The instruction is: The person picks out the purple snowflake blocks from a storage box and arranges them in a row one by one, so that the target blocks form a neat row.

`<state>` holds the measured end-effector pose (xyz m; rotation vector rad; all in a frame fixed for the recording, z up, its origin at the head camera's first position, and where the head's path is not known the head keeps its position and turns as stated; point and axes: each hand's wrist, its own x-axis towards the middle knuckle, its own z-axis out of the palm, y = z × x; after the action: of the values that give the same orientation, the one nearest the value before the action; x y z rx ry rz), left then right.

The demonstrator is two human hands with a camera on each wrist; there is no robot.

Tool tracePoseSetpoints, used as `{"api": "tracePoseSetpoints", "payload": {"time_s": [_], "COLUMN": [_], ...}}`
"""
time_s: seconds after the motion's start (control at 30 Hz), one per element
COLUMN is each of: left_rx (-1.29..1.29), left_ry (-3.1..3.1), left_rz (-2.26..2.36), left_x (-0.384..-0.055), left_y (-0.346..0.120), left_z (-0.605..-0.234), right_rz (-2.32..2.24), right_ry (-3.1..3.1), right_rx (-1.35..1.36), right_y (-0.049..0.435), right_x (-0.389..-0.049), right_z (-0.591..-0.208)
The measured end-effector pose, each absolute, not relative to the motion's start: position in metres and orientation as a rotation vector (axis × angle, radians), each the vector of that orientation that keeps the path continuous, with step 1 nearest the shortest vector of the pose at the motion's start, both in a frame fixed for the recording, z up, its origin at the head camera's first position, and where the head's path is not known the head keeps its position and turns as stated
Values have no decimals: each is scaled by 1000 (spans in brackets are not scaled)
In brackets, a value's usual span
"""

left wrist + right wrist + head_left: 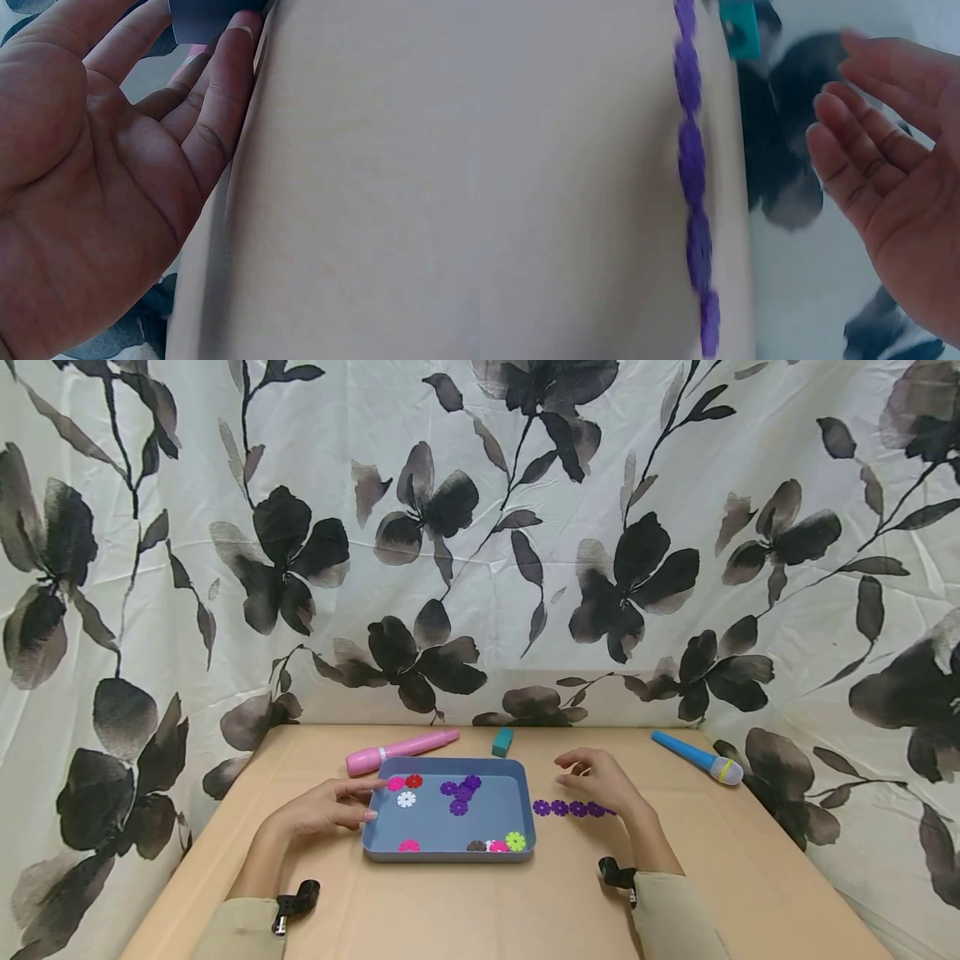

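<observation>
Steady the gray-blue tray, near centre, using the left hand, loosely spread at its left edge; pass the right hand, relaxed and pinching nothing, clear of the row of purple discs right of the tray. In the right wrist view, find the row's right end, part-hidden in the head view.

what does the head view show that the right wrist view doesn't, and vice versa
Only head: the left hand at the blue-gray tray, loose flower-shaped pieces in it, a pink tube-like item and a blue microphone.
Only right wrist: the palm side of the right hand and the purple row seen edge-on.
Both: that hand and row, teal block, table and floral cloth.
</observation>
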<state>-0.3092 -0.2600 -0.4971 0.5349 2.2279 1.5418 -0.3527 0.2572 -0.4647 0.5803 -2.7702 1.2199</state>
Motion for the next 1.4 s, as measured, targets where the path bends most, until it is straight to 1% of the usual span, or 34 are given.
{"api": "tracePoseSetpoints", "payload": {"time_s": [0.17,0.4,0.6,0.83,1.07,1.4], "left_rx": [512,534,517,518,529,519], "left_ry": [2234,2209,2197,2206,2213,2231], "left_rz": [1546,1568,1582,1578,1573,1550], "left_x": [-310,-309,-307,-307,-306,-309], "left_y": [-259,-259,-259,-258,-258,-260], "left_z": [-497,-496,-495,-495,-494,-497], "right_rz": [1229,1274,1303,1297,1187,1077], "right_ry": [-2698,-2686,-2683,-2708,-2765,-2856], "right_rx": [688,708,780,956,1101,1124], "right_y": [235,214,189,157,134,108], "right_x": [-353,-352,-349,-346,-343,-336], "right_z": [-465,-468,-468,-470,-473,-472]}}
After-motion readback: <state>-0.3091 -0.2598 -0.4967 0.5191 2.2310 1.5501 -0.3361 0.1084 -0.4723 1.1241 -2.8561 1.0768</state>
